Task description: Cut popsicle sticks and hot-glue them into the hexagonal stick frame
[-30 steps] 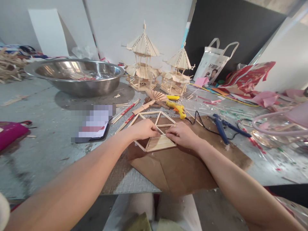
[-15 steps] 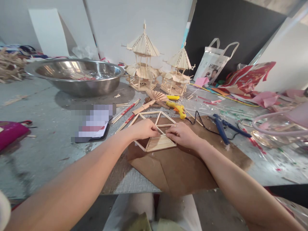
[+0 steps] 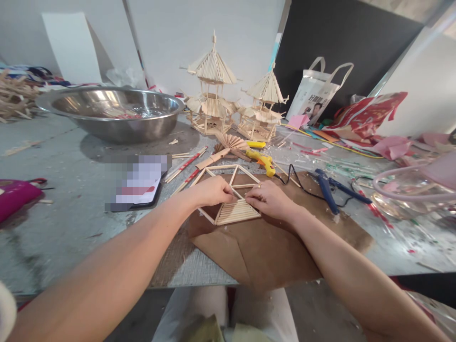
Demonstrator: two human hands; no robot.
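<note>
Wooden stick frame (image 3: 237, 211) flat on the brown paper (image 3: 270, 247).
Left hand (image 3: 212, 191) and right hand (image 3: 270, 199) press bent, closed fingers onto the frame's middle; yellow glue gun (image 3: 261, 159) lies just beyond the paper.

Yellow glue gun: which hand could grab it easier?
Probably right. The right hand is closest to the yellow glue gun, which lies just beyond it. The left hand rests on the other side of the frame and would have to reach across.
</note>
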